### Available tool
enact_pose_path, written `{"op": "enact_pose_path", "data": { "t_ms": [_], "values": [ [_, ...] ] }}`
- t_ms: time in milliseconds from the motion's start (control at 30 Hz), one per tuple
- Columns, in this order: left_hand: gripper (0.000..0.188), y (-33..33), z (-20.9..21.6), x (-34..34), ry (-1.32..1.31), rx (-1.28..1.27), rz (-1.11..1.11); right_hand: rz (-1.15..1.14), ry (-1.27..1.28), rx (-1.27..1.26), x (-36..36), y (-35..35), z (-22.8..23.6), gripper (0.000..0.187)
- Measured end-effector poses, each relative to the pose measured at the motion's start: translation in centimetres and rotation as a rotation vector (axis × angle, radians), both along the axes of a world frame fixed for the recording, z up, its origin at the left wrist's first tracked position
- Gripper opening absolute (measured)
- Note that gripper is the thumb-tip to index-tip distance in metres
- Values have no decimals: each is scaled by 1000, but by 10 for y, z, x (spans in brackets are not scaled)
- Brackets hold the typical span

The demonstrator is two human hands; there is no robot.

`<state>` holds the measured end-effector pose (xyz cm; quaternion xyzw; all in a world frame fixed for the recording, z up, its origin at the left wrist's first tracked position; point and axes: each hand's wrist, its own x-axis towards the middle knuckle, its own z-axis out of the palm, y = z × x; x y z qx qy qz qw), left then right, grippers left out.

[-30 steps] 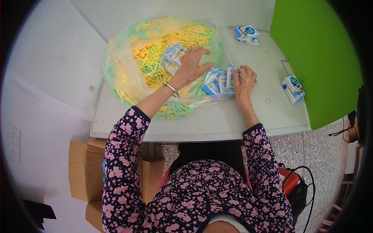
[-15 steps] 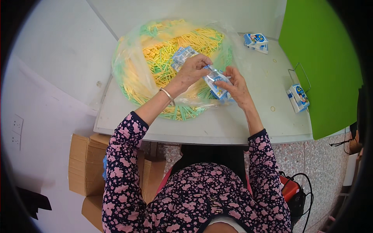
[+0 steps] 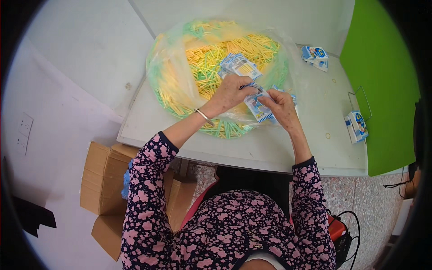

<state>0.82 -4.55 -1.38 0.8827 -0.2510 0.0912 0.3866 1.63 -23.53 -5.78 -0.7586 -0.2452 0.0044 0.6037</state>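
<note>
My left hand, with a bangle on its wrist, pinches the upper edge of a small blue-and-white plastic packet. The fingers of my right hand are closed on the packet's right side. Below both hands, a large clear bag lies wide open on the table, full of thin yellow and green sticks. Beyond my left hand, several similar packets overlap above the sticks; whether that hand also holds them is hidden. More blue-and-white packaging shows partly behind my right hand.
Bundles of blue-and-white packets lie at the back right and by the green panel, near a wire stand. Rubber bands lie on the white table. Cardboard boxes stand below left; a red-and-black object is below right.
The view has shifted, so the table and bag appear farther right. Both hands remain on the packet, which is now turned more upright. The packets beyond my left hand show a flatter face.
</note>
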Motion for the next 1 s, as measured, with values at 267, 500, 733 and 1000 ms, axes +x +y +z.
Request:
{"op": "enact_pose_path", "data": {
  "t_ms": [267,500,733,1000],
  "values": [
    [17,12,1,-23,-38,4,90,68,3,-51,-13,15,10,26],
    [20,51,-1,3,201,-333,-74,92,-57,-147,-4,15,3,25],
    [13,147,-2,15,-313,639,279,95,36,-48,-5,9,0,23],
    [21,146,12,2,-240,1091,254,99,30,-35,-4,18,-3,23]
  ]
}}
